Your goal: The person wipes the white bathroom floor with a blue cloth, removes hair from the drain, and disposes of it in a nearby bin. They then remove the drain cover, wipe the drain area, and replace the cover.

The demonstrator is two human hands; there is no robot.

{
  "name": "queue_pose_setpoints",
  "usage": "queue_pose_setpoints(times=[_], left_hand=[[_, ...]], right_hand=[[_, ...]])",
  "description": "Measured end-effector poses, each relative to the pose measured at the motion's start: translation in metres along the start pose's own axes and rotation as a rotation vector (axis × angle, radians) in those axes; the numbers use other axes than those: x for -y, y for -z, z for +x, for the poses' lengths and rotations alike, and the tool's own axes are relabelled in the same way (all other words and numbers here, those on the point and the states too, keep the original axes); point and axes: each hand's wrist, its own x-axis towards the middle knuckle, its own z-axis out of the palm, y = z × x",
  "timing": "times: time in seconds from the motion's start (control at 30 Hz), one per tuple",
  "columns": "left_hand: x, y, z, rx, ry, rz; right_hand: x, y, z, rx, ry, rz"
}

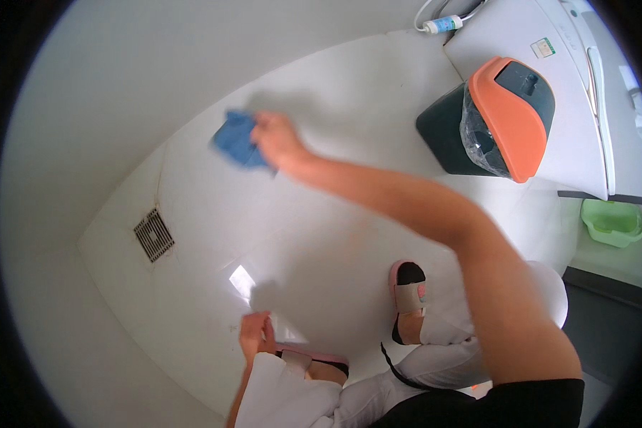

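My right hand [278, 138] grips a blue cloth [238, 140], its arm stretched out over the glossy white tiled floor [310, 224]. The cloth and hand are slightly blurred, and I cannot tell whether the cloth touches the floor. My left hand [255, 333] hangs beside my left knee, above the slipper on that side, with its fingers curled. Nothing shows in it, though its palm is hidden. A square metal floor drain [154, 235] lies to the left of the cloth, near the corner of the walls.
A dark green bin with an orange-rimmed lid [505, 115] and plastic liner stands at the right, against a white appliance [567, 91]. A power strip [443, 24] with cables lies behind. A light green basin [612, 222] sits far right. My slippered foot [411, 299] is on the floor.
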Motion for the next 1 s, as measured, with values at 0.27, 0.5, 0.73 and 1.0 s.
queue_pose_setpoints(times=[0.27, 0.5, 0.73, 1.0], left_hand=[[-0.086, 0.001, 0.188, 0.237, -0.495, 0.321], [-0.094, -0.103, 0.236, -0.102, -0.612, 0.351], [-0.085, -0.099, 0.234, -0.097, -0.573, 0.43], [-0.088, -0.094, 0.236, -0.084, -0.552, 0.446]], right_hand=[[0.008, 0.221, 0.087, -1.07, -0.107, -0.435], [-0.111, 0.397, 0.123, -1.481, -0.606, -1.107], [-0.151, 0.334, 0.128, -1.237, -0.696, -1.105], [-0.094, 0.107, 0.088, -0.632, 0.146, -1.147]])
